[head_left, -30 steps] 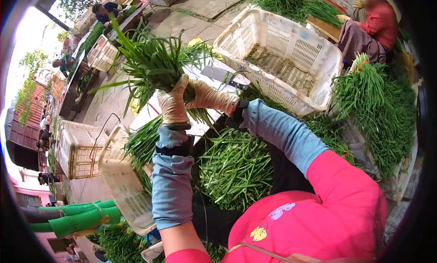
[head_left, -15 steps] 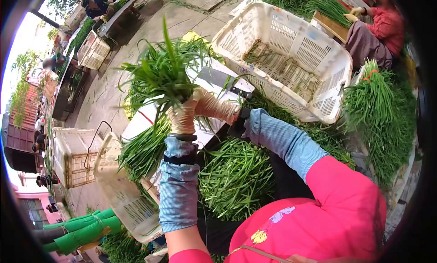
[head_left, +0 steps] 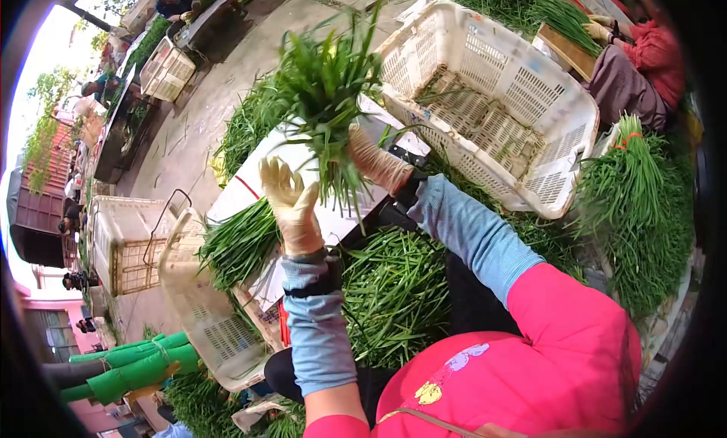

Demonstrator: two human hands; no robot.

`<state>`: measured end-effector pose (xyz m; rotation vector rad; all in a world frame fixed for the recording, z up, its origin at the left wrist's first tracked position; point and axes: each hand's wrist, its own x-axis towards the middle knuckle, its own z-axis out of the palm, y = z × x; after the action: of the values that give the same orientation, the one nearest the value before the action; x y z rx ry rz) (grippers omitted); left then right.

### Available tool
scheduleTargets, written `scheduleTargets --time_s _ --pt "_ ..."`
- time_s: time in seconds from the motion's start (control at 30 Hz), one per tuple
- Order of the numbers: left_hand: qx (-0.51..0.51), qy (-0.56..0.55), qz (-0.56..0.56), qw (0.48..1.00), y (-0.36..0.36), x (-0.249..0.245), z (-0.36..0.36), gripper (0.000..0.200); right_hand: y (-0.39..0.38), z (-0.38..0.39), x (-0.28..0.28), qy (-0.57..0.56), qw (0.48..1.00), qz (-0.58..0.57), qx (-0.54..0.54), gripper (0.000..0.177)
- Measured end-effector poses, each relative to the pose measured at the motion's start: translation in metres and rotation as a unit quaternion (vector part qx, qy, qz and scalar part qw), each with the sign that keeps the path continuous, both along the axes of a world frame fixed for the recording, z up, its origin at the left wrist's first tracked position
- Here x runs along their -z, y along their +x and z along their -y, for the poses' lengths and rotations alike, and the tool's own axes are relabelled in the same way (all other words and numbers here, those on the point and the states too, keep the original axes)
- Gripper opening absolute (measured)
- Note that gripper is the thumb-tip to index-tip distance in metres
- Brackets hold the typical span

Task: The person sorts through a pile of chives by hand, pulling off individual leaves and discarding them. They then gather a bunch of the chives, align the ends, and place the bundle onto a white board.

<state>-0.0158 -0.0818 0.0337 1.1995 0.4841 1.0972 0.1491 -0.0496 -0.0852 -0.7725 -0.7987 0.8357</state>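
The bunch of green chives (head_left: 326, 74) stands upright in the right hand (head_left: 372, 161), tips fanned upward, ends dangling.

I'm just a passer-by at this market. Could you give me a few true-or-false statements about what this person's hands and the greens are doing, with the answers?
1. The right hand, in a cream rubber glove, grips a bunch of long green leafy stalks with the leaf tips pointing up. True.
2. The left hand, in a cream rubber glove, grips the same bunch. False: it is open, fingers spread, apart from the bunch.
3. The white perforated plastic crate is packed full of greens. False: only a few stray stalks lie on its bottom.
4. A pile of loose green stalks lies under the person's forearms. True.
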Motion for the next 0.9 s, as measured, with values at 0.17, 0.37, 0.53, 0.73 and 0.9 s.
scheduleTargets --time_s 0.17,0.37,0.53,0.73,0.9 --pt "-0.085 0.049 -0.208 0.973 -0.032 0.051 0.011 0.072 0.011 0.056 -0.055 -0.043 0.997 0.023 -0.068 0.037" --pt "-0.011 0.156 -0.426 0.891 -0.004 0.037 0.037 0.070 -0.008 0.087 -0.107 -0.050 0.986 -0.128 -0.099 0.025" --pt "-0.047 0.194 -0.572 0.796 -0.010 0.032 0.065 0.057 0.003 0.099 -0.115 -0.047 0.969 -0.226 -0.087 0.020" --pt "-0.002 0.190 -0.481 0.856 -0.091 0.127 0.098 0.029 0.051 0.114 -0.123 -0.011 0.965 -0.261 0.011 0.016" --pt "-0.007 -0.185 -0.160 0.970 -0.072 0.071 0.130 0.035 0.040 0.117 -0.119 -0.024 0.959 -0.282 -0.021 0.014"
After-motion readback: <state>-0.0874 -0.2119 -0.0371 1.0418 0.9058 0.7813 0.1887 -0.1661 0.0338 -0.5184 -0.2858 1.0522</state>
